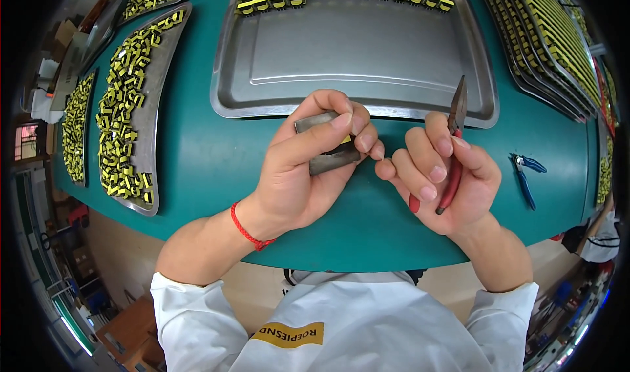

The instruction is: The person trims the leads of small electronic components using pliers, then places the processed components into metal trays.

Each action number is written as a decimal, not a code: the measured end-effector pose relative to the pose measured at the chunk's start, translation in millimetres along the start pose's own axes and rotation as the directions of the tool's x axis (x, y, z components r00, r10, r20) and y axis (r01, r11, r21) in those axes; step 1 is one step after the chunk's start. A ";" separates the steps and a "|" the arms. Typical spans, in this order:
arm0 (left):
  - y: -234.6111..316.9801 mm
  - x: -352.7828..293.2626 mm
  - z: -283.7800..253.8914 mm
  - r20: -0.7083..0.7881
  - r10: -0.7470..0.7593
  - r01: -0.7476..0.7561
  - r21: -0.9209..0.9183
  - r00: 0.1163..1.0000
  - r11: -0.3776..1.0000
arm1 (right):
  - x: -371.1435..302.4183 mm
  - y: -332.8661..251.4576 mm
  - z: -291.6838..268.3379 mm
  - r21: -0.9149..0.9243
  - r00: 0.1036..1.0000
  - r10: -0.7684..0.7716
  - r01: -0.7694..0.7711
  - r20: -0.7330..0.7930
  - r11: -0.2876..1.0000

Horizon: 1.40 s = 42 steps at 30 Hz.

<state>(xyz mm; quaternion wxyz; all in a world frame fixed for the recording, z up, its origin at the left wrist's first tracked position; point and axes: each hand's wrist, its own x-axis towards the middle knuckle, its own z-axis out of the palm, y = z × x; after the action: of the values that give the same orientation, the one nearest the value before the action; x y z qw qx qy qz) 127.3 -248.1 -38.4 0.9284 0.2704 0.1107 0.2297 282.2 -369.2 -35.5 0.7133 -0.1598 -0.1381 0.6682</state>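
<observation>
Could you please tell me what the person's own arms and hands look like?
The left hand is ungloved, with a braided red bracelet knotted around its wrist. The right hand is ungloved too, and its wrist shows no bracelet. No rings show on the fingers. Plain white sleeves end near the elbows, leaving the forearms uncovered.

Head camera: left fisheye unit, head-worn, facing downward at close range. Coverage: table (210, 175), left hand (295, 168) and right hand (476, 191) central, tray (354, 44) toward upper edge, shirt (394, 326) at lower edge.
</observation>
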 end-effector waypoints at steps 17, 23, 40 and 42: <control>0.3 0.9 1.0 -0.037 -0.013 0.013 -0.014 0.999 1.000 | 0.3 -0.4 1.8 -0.058 0.999 0.005 -0.007 -0.037 0.998; 0.9 1.4 1.8 -0.050 -0.015 0.014 -0.019 0.999 1.000 | 1.4 0.2 2.7 -0.062 1.000 -0.002 0.001 -0.027 0.998; -8.8 -7.7 4.5 0.391 0.407 -0.556 0.690 0.825 0.464 | -13.1 22.8 15.1 -0.643 0.991 -0.118 0.051 -0.061 0.764; -7.8 -8.5 1.6 0.469 0.384 -0.594 0.729 0.795 0.341 | -13.6 27.4 14.9 -0.652 0.985 -0.169 0.108 -0.032 0.750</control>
<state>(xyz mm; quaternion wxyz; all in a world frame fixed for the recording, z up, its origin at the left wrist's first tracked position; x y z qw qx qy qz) 123.2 -258.8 -40.7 0.5641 0.7311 0.0211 0.3832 250.2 -380.7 -33.0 0.6669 -0.4151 -0.3402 0.5169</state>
